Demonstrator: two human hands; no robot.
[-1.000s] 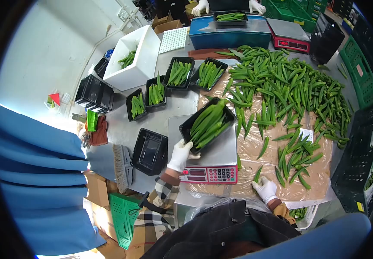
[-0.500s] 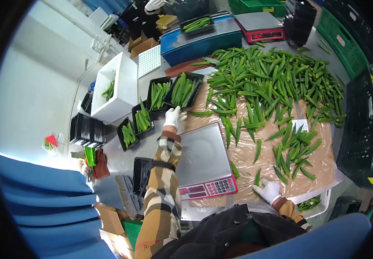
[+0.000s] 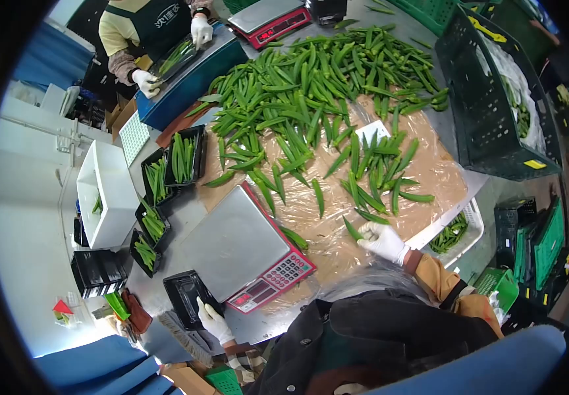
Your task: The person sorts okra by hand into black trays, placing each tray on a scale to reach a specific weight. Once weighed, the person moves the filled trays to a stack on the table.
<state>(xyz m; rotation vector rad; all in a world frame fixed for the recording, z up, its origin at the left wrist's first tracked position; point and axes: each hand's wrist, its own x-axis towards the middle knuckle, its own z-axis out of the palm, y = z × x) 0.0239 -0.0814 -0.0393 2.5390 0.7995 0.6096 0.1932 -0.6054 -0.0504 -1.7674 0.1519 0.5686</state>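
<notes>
My left hand (image 3: 213,320), in a white glove, grips the near edge of an empty black tray (image 3: 188,294) at the table's near left, beside the scale. The scale (image 3: 237,245) has a bare steel platform and a red keypad front. My right hand (image 3: 383,240), also gloved, rests on the plastic-covered brown paper and pinches the end of a single okra pod (image 3: 352,229). A large heap of loose okra (image 3: 311,79) covers the far half of the table.
Several black trays filled with okra (image 3: 182,157) line the left side next to a white foam box (image 3: 103,194). A stack of empty black trays (image 3: 97,271) lies beyond. A dark green crate (image 3: 488,99) stands right. A co-worker's gloved hands (image 3: 146,80) hold a tray on a blue machine.
My left hand set the filled tray among the others at the left, then drew back to the empty black tray. The scale platform is now bare. My view swung right.
</notes>
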